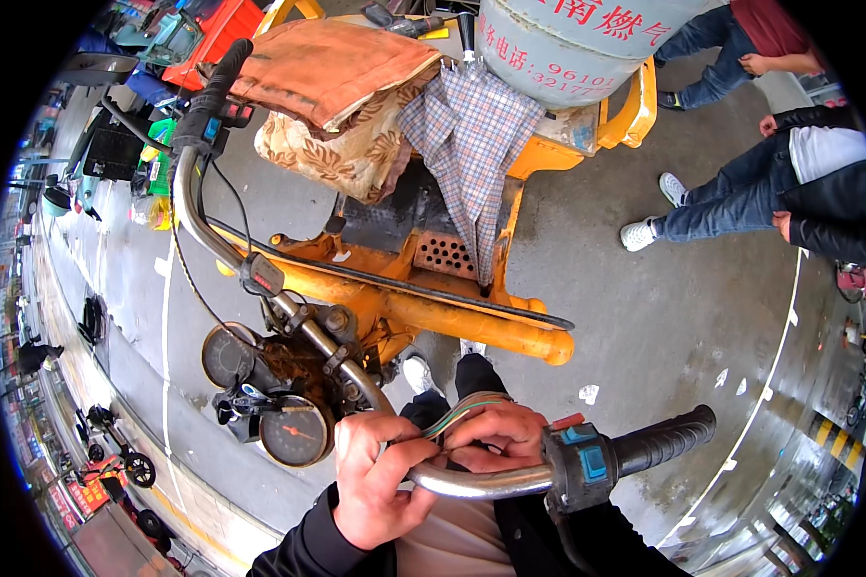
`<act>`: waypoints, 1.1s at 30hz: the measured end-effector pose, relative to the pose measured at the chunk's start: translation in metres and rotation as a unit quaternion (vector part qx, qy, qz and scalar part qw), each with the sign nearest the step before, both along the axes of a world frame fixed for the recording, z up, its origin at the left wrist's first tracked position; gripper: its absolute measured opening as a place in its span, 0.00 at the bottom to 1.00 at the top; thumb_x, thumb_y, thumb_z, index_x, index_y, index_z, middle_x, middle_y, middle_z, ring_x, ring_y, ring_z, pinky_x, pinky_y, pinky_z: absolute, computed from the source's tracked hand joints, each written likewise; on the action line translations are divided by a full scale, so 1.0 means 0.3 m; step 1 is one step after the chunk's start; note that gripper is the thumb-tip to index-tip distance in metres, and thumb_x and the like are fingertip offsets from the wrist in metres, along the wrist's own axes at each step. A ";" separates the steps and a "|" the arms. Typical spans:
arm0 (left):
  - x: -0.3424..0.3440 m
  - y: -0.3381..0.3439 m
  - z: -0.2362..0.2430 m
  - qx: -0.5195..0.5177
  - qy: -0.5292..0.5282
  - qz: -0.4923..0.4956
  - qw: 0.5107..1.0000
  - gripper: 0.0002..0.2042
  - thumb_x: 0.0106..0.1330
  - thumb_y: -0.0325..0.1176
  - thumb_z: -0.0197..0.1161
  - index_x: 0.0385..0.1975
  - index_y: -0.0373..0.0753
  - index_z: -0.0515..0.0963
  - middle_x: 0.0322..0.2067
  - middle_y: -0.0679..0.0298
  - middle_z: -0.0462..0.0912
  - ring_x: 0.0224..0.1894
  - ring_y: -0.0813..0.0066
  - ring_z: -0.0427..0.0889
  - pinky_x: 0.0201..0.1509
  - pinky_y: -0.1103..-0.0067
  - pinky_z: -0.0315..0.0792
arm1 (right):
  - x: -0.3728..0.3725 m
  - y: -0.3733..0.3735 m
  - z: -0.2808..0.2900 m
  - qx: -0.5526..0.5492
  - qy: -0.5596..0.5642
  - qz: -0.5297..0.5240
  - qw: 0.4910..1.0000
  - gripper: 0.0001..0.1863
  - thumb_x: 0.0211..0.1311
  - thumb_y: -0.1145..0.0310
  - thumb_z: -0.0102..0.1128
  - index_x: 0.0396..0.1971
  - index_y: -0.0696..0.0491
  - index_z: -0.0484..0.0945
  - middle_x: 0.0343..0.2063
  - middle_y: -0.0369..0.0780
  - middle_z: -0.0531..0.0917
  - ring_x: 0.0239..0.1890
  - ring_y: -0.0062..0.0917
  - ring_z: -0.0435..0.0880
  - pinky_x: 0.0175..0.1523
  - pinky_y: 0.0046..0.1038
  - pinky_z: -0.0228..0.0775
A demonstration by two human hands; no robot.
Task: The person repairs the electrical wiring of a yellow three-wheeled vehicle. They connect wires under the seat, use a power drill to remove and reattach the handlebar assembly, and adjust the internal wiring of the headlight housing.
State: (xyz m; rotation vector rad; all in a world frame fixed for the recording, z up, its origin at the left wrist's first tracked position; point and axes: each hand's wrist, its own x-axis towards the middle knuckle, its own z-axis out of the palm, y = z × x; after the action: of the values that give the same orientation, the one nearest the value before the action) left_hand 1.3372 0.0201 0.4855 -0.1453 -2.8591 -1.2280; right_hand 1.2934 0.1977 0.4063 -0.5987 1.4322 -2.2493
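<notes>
A bent chrome handlebar [491,482] crosses in front of me, with a black switch housing [575,486] carrying blue buttons and a black rubber grip [664,442] at its right end. My left hand [375,478] is closed beside the bar, thumb and fingers pinching a bundle of thin coloured wires [464,408]. Just behind the bar, my right hand [496,438] has its fingers curled in on the same wires, close to the left fingertips. The exact spot where the fingers meet is partly hidden. Round gauges [296,431] sit left of my hands.
Beyond the bar stands the yellow vehicle frame [433,313], with an orange-brown cushion [337,72], a folded checked umbrella [471,135] and a grey metal drum [577,48]. The other grip [223,82] rises at the far left. Two people [770,188] stand at the right.
</notes>
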 end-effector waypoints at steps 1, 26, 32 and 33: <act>0.001 0.002 -0.001 0.001 -0.002 0.002 1.000 0.16 0.41 0.26 0.71 0.33 0.43 0.80 0.36 0.64 0.76 0.39 0.60 0.74 0.44 0.69 0.68 | 0.003 0.001 -0.003 -0.004 -0.006 -0.001 1.000 0.12 0.52 0.86 0.67 0.37 0.59 0.79 0.34 0.45 0.83 0.36 0.29 0.84 0.40 0.26 0.75; 0.116 -0.514 0.165 -0.218 -0.057 0.130 0.966 0.15 0.53 0.22 0.69 0.42 0.35 0.78 0.41 0.57 0.81 0.43 0.58 0.78 0.47 0.70 0.73 | 0.081 -0.028 0.030 0.024 -0.114 -0.041 0.992 0.03 0.65 0.79 0.53 0.37 0.58 0.70 0.34 0.43 0.79 0.35 0.24 0.80 0.45 0.25 0.73; 0.099 -0.529 0.127 -0.113 -0.072 0.203 0.970 0.13 0.55 0.15 0.62 0.40 0.35 0.78 0.40 0.55 0.83 0.37 0.58 0.82 0.43 0.73 0.76 | 0.096 -0.021 0.046 0.023 -0.151 -0.037 0.988 0.09 0.58 0.87 0.50 0.36 0.59 0.70 0.36 0.44 0.79 0.37 0.25 0.79 0.47 0.26 0.73; 0.096 -0.540 0.130 -0.126 -0.076 0.176 0.973 0.13 0.56 0.13 0.60 0.39 0.35 0.78 0.39 0.56 0.82 0.37 0.58 0.83 0.43 0.74 0.76 | 0.094 -0.018 0.051 0.030 -0.144 -0.036 0.989 0.09 0.58 0.87 0.49 0.36 0.59 0.70 0.36 0.44 0.79 0.37 0.25 0.79 0.48 0.26 0.73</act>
State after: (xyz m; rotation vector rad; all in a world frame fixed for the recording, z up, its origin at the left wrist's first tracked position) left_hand 1.3658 -0.1418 0.5244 0.4514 -2.9795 -0.8412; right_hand 1.3215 0.1923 0.4216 -0.1947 1.3876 -2.2295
